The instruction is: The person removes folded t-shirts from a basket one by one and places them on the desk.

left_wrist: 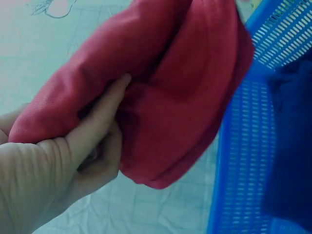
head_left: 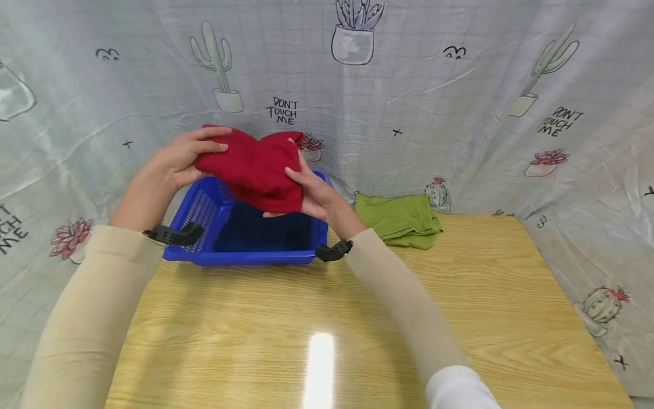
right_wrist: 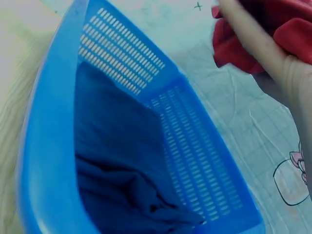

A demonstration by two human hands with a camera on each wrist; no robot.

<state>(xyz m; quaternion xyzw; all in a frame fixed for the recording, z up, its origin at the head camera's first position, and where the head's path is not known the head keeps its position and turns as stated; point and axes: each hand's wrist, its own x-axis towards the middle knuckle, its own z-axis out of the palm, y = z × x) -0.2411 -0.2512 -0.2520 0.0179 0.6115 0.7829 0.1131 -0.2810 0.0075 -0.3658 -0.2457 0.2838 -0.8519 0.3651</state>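
Note:
A folded red cloth (head_left: 255, 167), its garment type not evident, is held up between both hands over the blue basket (head_left: 245, 260). My left hand (head_left: 181, 153) grips its left end, with the thumb (left_wrist: 100, 114) pressed into a fold in the left wrist view. On the right end, my right hand (head_left: 318, 190) pinches the cloth with the thumb on the near side. Inside the basket lies a dark navy cloth (right_wrist: 122, 146), folded and a little rumpled at one end.
A folded green cloth (head_left: 398, 218) lies on the wooden table (head_left: 485, 295) to the right of the basket. Behind the table hangs a pale curtain (head_left: 398, 102) printed with cacti, close against the basket's back. Dark straps (head_left: 334, 250) circle both wrists.

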